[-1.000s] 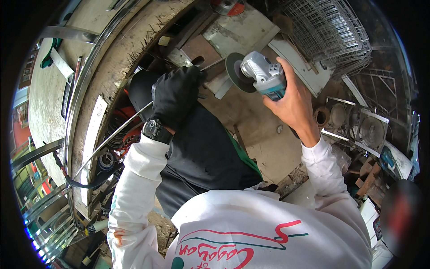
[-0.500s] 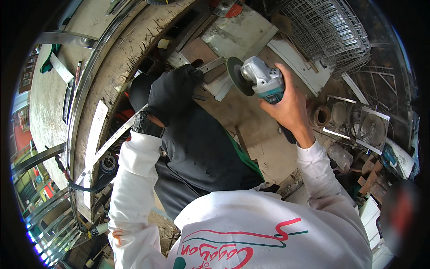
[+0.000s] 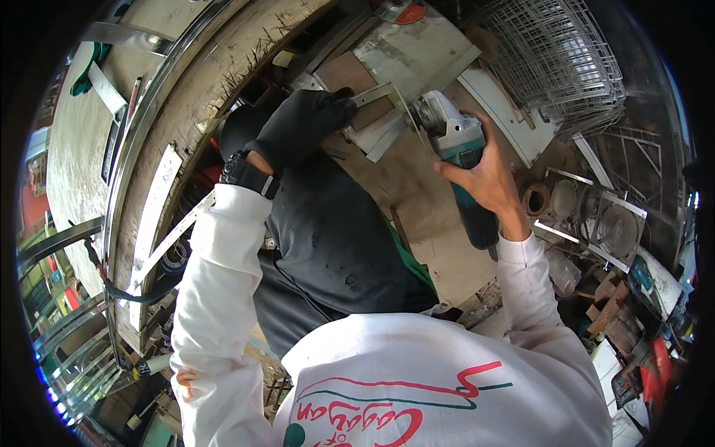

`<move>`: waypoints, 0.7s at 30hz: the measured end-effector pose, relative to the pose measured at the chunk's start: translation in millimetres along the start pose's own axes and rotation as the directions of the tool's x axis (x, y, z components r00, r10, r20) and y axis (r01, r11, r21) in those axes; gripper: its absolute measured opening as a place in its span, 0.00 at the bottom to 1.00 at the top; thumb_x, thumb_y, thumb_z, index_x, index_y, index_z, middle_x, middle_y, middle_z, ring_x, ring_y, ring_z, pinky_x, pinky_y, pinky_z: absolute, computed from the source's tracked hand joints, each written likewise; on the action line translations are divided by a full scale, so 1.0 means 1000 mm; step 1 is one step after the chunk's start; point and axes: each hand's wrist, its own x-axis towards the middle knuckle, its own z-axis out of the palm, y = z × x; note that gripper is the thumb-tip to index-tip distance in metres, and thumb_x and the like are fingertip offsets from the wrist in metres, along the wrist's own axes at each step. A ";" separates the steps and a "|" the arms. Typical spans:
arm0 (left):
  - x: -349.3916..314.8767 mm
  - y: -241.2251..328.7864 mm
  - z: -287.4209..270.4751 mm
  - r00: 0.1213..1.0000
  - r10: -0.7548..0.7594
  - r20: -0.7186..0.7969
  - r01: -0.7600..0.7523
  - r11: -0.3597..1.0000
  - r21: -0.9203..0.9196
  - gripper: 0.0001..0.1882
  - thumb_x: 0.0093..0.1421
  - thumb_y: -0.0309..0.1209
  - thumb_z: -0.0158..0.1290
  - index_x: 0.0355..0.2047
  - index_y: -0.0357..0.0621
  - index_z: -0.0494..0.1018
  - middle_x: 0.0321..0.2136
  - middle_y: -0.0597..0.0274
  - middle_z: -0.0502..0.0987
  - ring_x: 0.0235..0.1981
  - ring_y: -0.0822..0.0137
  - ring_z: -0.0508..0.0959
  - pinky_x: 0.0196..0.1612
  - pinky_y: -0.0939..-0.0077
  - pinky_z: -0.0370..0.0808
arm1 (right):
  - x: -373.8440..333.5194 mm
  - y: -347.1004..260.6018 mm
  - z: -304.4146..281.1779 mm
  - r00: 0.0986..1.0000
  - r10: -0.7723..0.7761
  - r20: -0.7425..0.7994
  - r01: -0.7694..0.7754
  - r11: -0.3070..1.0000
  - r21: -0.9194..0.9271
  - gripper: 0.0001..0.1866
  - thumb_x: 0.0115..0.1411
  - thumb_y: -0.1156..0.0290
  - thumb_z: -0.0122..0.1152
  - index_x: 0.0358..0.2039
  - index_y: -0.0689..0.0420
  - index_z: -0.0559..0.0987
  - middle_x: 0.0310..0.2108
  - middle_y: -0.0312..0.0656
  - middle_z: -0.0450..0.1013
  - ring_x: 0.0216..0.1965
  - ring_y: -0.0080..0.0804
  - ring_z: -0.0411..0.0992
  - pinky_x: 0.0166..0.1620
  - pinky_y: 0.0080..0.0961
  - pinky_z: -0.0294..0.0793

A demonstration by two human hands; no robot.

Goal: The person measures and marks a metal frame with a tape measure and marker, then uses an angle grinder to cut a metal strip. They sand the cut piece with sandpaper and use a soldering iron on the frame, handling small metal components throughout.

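My left hand (image 3: 309, 119), in a black glove, is closed round a flat metal bar (image 3: 370, 95). The bar's short end sticks out to the right of the fist, and a longer pale length runs back beneath my left wrist. Bare and wrapped round the body of a teal and grey angle grinder (image 3: 460, 138) is my right hand (image 3: 493, 175). The grinder's thin disc (image 3: 407, 112) stands nearly edge-on at the bar's tip; whether they touch I cannot tell. My legs in dark trousers (image 3: 335, 231) lie below the hands.
On the left runs a long workbench (image 3: 82, 171) with a metal edge. Wooden boards (image 3: 417, 52) lie on the floor ahead, near a stack of wire racks (image 3: 555, 59). Round metal burner parts (image 3: 618, 223) sit at the right. A red and black disc (image 3: 400, 10) lies at the far end.
The grinder has turned, so its disc now shows almost edge-on by the bar's tip. My left fist and the bar have shifted slightly right and away from me.
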 end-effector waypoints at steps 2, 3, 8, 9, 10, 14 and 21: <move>-0.003 0.001 -0.004 1.000 -0.017 0.006 0.017 1.000 -0.001 0.25 0.69 0.51 0.57 0.35 0.37 0.84 0.24 0.51 0.79 0.27 0.60 0.79 0.38 0.63 0.74 | -0.003 0.000 0.001 1.000 0.016 0.023 -0.016 1.000 -0.010 0.46 0.47 0.69 0.80 0.66 0.60 0.67 0.55 0.45 0.75 0.55 0.35 0.72 0.61 0.32 0.71; -0.006 0.001 -0.004 1.000 -0.007 -0.004 0.006 1.000 -0.027 0.25 0.69 0.50 0.57 0.35 0.38 0.84 0.24 0.51 0.79 0.27 0.60 0.79 0.38 0.63 0.74 | -0.006 0.000 0.002 0.999 0.024 0.033 -0.024 1.000 -0.015 0.46 0.47 0.69 0.80 0.65 0.61 0.67 0.55 0.45 0.75 0.56 0.35 0.72 0.61 0.32 0.71; 0.003 0.006 -0.007 0.994 0.113 0.003 -0.113 0.994 0.010 0.21 0.74 0.44 0.56 0.39 0.35 0.83 0.24 0.59 0.80 0.28 0.72 0.78 0.36 0.72 0.74 | -0.010 0.010 0.005 0.999 0.029 -0.020 -0.026 0.989 0.149 0.46 0.46 0.64 0.82 0.63 0.63 0.68 0.51 0.46 0.76 0.53 0.36 0.74 0.59 0.34 0.73; 0.001 0.004 -0.006 0.983 0.184 -0.005 -0.184 0.981 -0.060 0.18 0.73 0.41 0.56 0.39 0.36 0.83 0.25 0.59 0.81 0.28 0.68 0.79 0.36 0.71 0.75 | -0.011 0.013 0.005 0.999 0.020 -0.045 -0.012 0.982 0.189 0.47 0.45 0.62 0.83 0.63 0.64 0.68 0.50 0.47 0.76 0.52 0.38 0.75 0.58 0.35 0.74; 0.003 -0.011 -0.003 0.964 0.266 -0.018 -0.266 0.955 -0.134 0.15 0.72 0.37 0.55 0.40 0.37 0.83 0.26 0.58 0.82 0.28 0.64 0.80 0.35 0.69 0.76 | -0.012 0.010 0.008 0.997 0.064 -0.031 -0.054 0.967 0.249 0.46 0.45 0.61 0.84 0.61 0.63 0.69 0.49 0.45 0.77 0.50 0.36 0.75 0.57 0.35 0.74; -0.011 -0.069 -0.003 0.788 0.535 0.304 -0.528 0.334 0.781 0.08 0.67 0.31 0.54 0.42 0.43 0.79 0.37 0.55 0.82 0.39 0.52 0.81 0.44 0.57 0.77 | -0.021 0.021 0.022 0.991 0.135 -0.021 -0.124 0.953 0.277 0.54 0.52 0.47 0.77 0.69 0.65 0.61 0.60 0.52 0.69 0.62 0.43 0.66 0.66 0.36 0.64; -0.045 0.002 -0.005 0.974 0.139 -0.177 -0.123 0.987 0.099 0.11 0.67 0.35 0.59 0.40 0.38 0.79 0.39 0.50 0.81 0.39 0.54 0.80 0.44 0.57 0.76 | -0.069 0.032 0.001 0.987 0.153 0.048 -0.148 0.753 0.641 0.50 0.67 0.35 0.62 0.75 0.59 0.60 0.67 0.49 0.67 0.67 0.38 0.63 0.70 0.33 0.59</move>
